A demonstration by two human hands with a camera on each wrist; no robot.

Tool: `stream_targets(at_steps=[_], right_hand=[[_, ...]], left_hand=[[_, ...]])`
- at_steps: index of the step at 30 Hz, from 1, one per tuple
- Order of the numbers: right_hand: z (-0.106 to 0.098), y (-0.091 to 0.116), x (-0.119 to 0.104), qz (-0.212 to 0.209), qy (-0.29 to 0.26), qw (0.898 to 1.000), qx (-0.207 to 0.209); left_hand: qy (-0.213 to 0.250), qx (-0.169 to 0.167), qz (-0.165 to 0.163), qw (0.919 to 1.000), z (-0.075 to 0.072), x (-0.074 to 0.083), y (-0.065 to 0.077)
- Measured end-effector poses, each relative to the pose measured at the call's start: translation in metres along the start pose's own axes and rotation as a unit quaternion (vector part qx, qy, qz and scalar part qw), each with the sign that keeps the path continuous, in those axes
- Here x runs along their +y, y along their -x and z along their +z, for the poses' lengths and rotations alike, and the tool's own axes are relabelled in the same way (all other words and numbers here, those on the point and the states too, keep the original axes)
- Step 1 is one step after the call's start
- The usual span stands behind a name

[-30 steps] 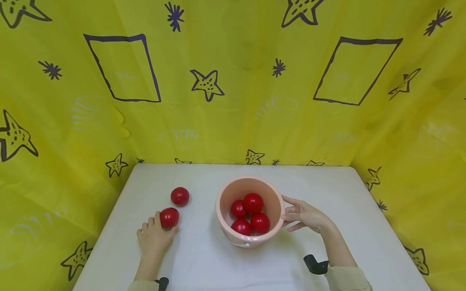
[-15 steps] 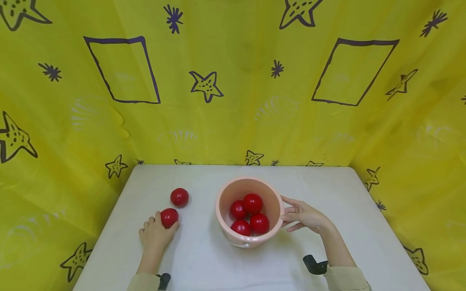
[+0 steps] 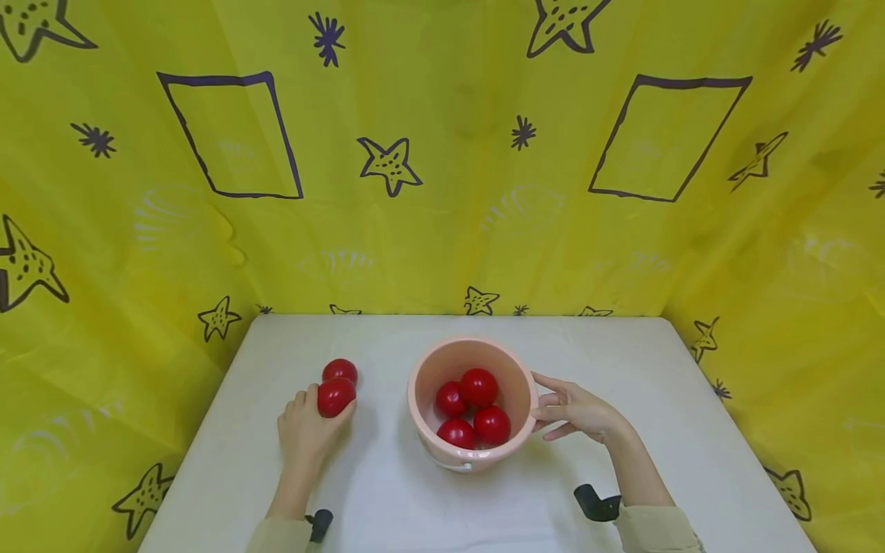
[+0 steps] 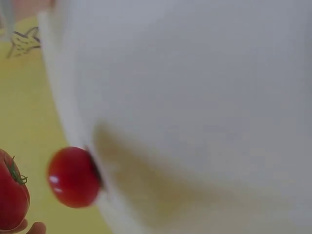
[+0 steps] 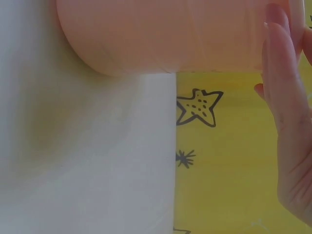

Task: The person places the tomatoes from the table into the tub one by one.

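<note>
In the head view my left hand (image 3: 304,426) grips a red tomato (image 3: 336,397), held off the table in front of another red tomato (image 3: 340,370). The left wrist view has the held tomato (image 4: 10,195) with its green stem at the left edge, fingertips beneath it, and the second tomato (image 4: 74,177) on the white surface. A pink bucket (image 3: 442,355) stands upright in the middle, with several red tomatoes (image 3: 480,387) inside. My right hand (image 3: 584,409) holds the bucket's right rim, fingers along the outer wall and thumb at the edge, near the bucket wall (image 5: 165,34).
A white table (image 3: 442,514) carries everything. Yellow curtain walls (image 3: 442,238) with drawn stars stand behind it and on both sides. The bucket's white handle (image 3: 452,465) hangs down at its front. Black wrist mounts (image 3: 596,504) show on both arms.
My left hand has lifted the nearer tomato and moved it right and away from me, so it now partly covers the farther tomato. The right hand and bucket have stayed put.
</note>
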State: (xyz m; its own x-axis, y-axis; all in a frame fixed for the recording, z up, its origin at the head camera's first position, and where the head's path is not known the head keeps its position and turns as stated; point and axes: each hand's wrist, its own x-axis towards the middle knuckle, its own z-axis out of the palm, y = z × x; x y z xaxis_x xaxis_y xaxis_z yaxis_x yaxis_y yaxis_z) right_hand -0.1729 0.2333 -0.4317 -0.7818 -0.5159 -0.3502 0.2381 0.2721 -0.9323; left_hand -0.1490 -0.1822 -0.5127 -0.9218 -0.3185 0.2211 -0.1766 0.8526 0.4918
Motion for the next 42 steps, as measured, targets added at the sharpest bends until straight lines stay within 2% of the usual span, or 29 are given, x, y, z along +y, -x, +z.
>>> stream_targets(at_steps=[8,12,15,20,26,29,34,39,42], right_hand=[[0.000,0.000,0.001,0.003,-0.005,1.000,-0.001],[0.000,0.000,0.000,0.003,-0.003,1.000,0.001],[0.000,0.000,0.000,0.003,-0.002,1.000,0.002],[0.000,0.000,0.000,0.004,-0.004,1.000,0.004],[0.000,0.000,0.000,0.005,-0.006,1.000,0.004],[0.000,0.000,0.000,0.005,-0.006,1.000,0.004],[0.000,0.000,-0.001,0.010,-0.006,1.000,0.007],[0.000,0.000,-0.001,0.014,-0.006,1.000,0.011],[0.000,0.000,0.000,0.013,-0.006,1.000,0.010]], left_hand=[[0.052,0.049,0.089,0.9934,-0.018,0.055,-0.010],[0.065,0.071,0.143,0.9850,-0.022,0.080,-0.009],[0.062,0.073,0.188,0.9774,-0.023,0.096,-0.006],[0.041,0.046,0.254,0.9653,-0.016,0.118,0.000],[0.006,-0.008,0.317,0.9484,-0.002,0.136,0.007],[-0.036,-0.035,0.358,0.9323,0.001,0.143,0.008],[-0.090,-0.100,0.420,0.8973,-0.001,0.152,0.004],[-0.150,-0.182,0.456,0.8581,-0.001,0.162,-0.003],[-0.182,-0.221,0.464,0.8383,0.001,0.168,-0.005]])
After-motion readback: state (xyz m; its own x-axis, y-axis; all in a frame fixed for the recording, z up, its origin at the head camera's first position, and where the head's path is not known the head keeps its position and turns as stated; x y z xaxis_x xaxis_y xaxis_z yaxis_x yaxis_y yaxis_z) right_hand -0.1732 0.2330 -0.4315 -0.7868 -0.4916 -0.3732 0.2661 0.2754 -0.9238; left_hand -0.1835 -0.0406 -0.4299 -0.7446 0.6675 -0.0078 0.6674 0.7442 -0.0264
